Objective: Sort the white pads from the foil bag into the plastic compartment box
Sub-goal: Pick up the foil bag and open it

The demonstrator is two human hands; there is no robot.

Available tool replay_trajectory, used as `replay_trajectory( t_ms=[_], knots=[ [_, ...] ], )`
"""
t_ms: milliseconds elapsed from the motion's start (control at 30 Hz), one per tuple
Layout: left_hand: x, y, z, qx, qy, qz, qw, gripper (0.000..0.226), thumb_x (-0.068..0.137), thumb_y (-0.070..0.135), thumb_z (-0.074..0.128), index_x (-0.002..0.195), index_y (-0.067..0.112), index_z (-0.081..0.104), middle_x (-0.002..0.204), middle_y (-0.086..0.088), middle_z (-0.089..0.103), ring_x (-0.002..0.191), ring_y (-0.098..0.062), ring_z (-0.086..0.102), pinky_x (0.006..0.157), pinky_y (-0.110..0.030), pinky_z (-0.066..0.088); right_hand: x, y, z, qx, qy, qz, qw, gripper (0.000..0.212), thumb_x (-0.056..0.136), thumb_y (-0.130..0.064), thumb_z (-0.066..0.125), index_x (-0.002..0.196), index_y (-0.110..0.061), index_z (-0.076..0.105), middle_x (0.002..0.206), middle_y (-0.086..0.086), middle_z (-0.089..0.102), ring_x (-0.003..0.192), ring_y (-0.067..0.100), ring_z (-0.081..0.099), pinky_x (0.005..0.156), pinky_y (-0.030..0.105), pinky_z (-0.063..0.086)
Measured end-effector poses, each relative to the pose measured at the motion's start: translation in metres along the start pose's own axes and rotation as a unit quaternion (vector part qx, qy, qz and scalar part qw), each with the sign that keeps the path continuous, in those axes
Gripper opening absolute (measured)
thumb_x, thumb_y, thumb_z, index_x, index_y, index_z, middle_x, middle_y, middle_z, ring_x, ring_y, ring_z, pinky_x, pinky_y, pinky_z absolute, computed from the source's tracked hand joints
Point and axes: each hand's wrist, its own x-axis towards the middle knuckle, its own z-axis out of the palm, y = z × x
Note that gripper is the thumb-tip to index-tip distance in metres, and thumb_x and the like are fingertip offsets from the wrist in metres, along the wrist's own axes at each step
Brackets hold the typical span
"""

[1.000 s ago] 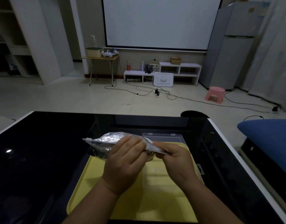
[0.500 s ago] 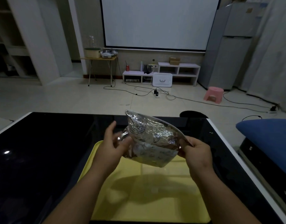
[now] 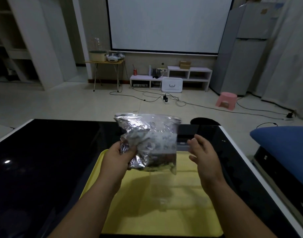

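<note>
Our left hand (image 3: 119, 158) had its fingers curled tight round a lower corner of the foil bag (image 3: 150, 140), held up over the yellow tray (image 3: 181, 194). Meanwhile our right hand (image 3: 201, 157) sat just beside it, fingers loosely spread, not touching.

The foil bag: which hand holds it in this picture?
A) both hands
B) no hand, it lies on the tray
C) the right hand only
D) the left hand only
D: the left hand grips the foil bag at its lower left part, above the yellow tray; the right hand is open beside the bag and apart from it.
</note>
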Motion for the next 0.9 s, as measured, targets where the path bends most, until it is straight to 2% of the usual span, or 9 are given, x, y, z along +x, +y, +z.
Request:
replay_trajectory(
  t_ms=[67,167,267,367,467,567,633,733,900],
  knots=[
    [0.002,-0.003,0.000,-0.070,0.009,-0.058,0.996,0.007,0.094,0.016,0.063,0.098,0.015,0.068,0.082,-0.003,0.073,0.063,-0.014,0.065,0.052,-0.027,0.050,-0.002,0.002,0.002,-0.012,-0.050,0.050,0.997,0.066,0.081,-0.062,0.048,0.136,-0.026,0.046,0.129,0.004,0.058,0.110,0.018,0.060,0.091,0.038,0.051],
    [0.003,-0.007,0.001,-0.143,-0.002,-0.109,0.984,0.009,0.094,0.015,0.063,0.100,0.009,0.067,0.085,-0.010,0.070,0.064,-0.016,0.061,0.062,-0.029,0.049,-0.005,0.000,0.006,0.033,-0.117,0.154,0.981,0.061,0.081,-0.065,0.045,0.129,-0.027,0.045,0.120,0.010,0.063,0.098,0.027,0.069,0.083,0.041,0.057],
    [0.002,-0.005,0.002,-0.164,-0.020,-0.127,0.978,0.006,0.096,0.014,0.059,0.098,0.009,0.063,0.061,0.001,0.063,0.042,-0.007,0.050,0.040,-0.020,0.040,-0.006,-0.001,0.008,0.036,-0.143,0.197,0.969,0.045,0.093,-0.051,0.051,0.124,-0.019,0.050,0.109,0.016,0.069,0.089,0.031,0.072,0.075,0.042,0.058],
    [-0.001,-0.002,0.002,-0.137,-0.055,-0.142,0.979,0.009,0.095,0.019,0.061,0.095,0.011,0.065,0.064,0.001,0.063,0.047,-0.009,0.050,0.042,-0.021,0.036,-0.008,0.001,0.007,0.027,-0.171,0.192,0.966,0.037,0.088,-0.025,0.068,0.122,-0.015,0.055,0.100,0.016,0.074,0.087,0.032,0.073,0.074,0.041,0.056],
    [-0.002,-0.001,0.001,-0.095,-0.064,-0.159,0.981,0.024,0.094,0.025,0.061,0.071,0.017,0.060,0.053,0.003,0.051,0.046,-0.011,0.042,0.046,-0.023,0.029,-0.004,-0.002,0.004,0.025,-0.129,0.144,0.981,0.038,0.079,-0.013,0.074,0.115,-0.011,0.064,0.097,0.010,0.076,0.089,0.029,0.073,0.074,0.042,0.059],
    [0.001,-0.002,-0.002,-0.103,-0.066,-0.158,0.980,0.031,0.093,0.023,0.061,0.062,0.019,0.063,0.056,0.001,0.044,0.051,-0.012,0.038,0.048,-0.023,0.027,0.003,-0.004,-0.003,0.023,-0.050,0.111,0.992,0.025,0.082,-0.001,0.070,0.105,-0.011,0.070,0.095,0.008,0.075,0.092,0.028,0.070,0.081,0.046,0.056],
    [0.002,-0.002,-0.003,-0.110,-0.074,-0.156,0.979,0.019,0.092,0.021,0.060,0.078,0.017,0.072,0.060,0.002,0.050,0.052,-0.012,0.041,0.047,-0.023,0.031,0.005,-0.004,-0.008,0.014,-0.032,0.106,0.994,0.023,0.085,0.001,0.065,0.095,-0.019,0.071,0.094,0.006,0.075,0.092,0.024,0.068,0.081,0.040,0.054],
    [0.000,0.002,-0.003,-0.128,-0.083,-0.158,0.976,0.017,0.092,0.018,0.061,0.106,0.012,0.070,0.073,-0.002,0.062,0.058,-0.014,0.053,0.049,-0.024,0.042,0.007,0.001,-0.012,-0.004,-0.022,0.105,0.994,0.025,0.087,-0.001,0.064,0.100,-0.022,0.072,0.097,0.001,0.075,0.096,0.022,0.067,0.075,0.035,0.052],
    [-0.003,0.003,-0.003,-0.091,-0.108,-0.110,0.984,0.037,0.085,-0.002,0.068,0.117,0.017,0.061,0.078,-0.009,0.071,0.061,-0.014,0.061,0.056,-0.026,0.051,0.006,-0.001,-0.013,0.001,-0.008,0.096,0.995,0.023,0.091,-0.001,0.060,0.106,-0.014,0.069,0.094,0.002,0.073,0.089,0.017,0.066,0.073,0.035,0.054]
  ],
)
